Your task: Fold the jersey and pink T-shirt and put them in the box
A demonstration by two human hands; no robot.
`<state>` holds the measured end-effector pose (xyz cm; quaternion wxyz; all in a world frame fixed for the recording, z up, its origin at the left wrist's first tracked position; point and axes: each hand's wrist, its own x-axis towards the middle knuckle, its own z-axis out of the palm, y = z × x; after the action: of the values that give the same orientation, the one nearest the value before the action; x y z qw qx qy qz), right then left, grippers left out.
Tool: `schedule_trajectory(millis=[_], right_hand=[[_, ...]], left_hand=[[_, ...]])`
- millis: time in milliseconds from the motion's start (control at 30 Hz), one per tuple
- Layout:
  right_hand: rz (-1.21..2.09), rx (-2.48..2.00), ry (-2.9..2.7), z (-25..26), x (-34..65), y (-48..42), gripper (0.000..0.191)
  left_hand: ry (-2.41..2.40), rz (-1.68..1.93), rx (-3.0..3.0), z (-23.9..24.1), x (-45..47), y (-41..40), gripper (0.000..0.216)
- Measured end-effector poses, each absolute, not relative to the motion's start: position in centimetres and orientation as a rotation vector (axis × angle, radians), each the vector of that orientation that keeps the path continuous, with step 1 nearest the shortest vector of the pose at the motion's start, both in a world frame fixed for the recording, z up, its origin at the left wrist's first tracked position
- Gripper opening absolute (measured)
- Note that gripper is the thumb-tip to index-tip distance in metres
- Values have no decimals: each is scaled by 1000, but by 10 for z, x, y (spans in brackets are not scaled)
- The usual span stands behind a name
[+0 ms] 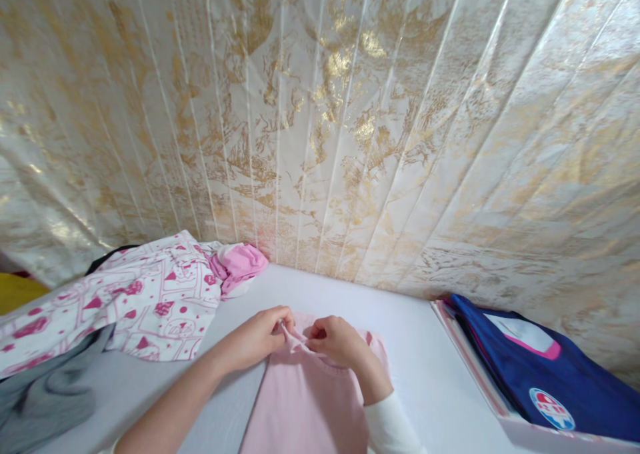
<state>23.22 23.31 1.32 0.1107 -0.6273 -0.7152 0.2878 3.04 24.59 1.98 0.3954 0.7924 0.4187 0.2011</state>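
A pale pink garment (315, 401) lies on the white table in front of me, its neckline edge at the far end. My left hand (270, 334) pinches the fabric near the left side of that edge and lifts it slightly. Close beside it, my right hand (335, 341) has its fingers closed on the same edge, a little to the right. Between the two hands the cloth is gathered into small folds. The fingertips of my right hand are partly hidden by the hand itself.
On the left lies a heap with a white cloth printed in pink (165, 294), a bright pink cloth (243, 264) and a grey garment (55, 387). Folded dark blue clothing (550, 367) is stacked in a box (480, 374) at right. A gold-patterned covering (320, 121) hangs behind the table (425, 374).
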Motion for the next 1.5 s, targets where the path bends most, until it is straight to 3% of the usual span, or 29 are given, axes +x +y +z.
schedule_trajectory(millis=[233,467,800,933,1100,1233,1500], right_hand=[[786,-1895,-2140,16,235,231,17],[573,-1968,-2063,7,233,235,23],[242,-1472,-1937,20,196,226,29],[347,-1296,-1922,22,189,220,27],[595,-1298,-1974,-6,186,228,33],[545,-1334,-1996,-19,184,233,36],[336,-1428,-2174,-23,185,206,44]], left_hand=[[1367,446,2130,15,43,254,10],[1507,426,2143,1,49,256,37],[1415,678,2151,-8,44,258,44],[1527,749,2236,-16,45,229,46],[1437,441,2612,-44,44,162,39],[1212,317,2688,-48,36,146,60],[1302,181,2624,-38,40,147,70]])
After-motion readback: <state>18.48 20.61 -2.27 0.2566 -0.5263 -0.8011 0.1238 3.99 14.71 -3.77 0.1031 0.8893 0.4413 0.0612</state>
